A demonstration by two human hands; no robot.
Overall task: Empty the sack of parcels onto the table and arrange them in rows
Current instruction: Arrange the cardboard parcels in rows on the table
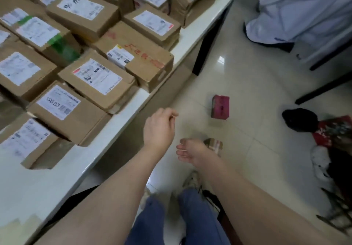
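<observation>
We look down on a pale, glossy tiled floor (257, 85) that throws back a small patch of light. A dark red box (220, 107) stands on it alone, well apart from a black rounded thing (299, 120) at the right edge — beside that, a red patterned cloth (335, 130). At the bottom, blue trousers (198, 220) and a light shoe (192, 180) — ours.

Both forearms are bare, with no sleeves showing down to the hands. Below them are blue trousers (198, 220). A pale laced shoe (192, 180) shows beneath the right hand (192, 152).
</observation>
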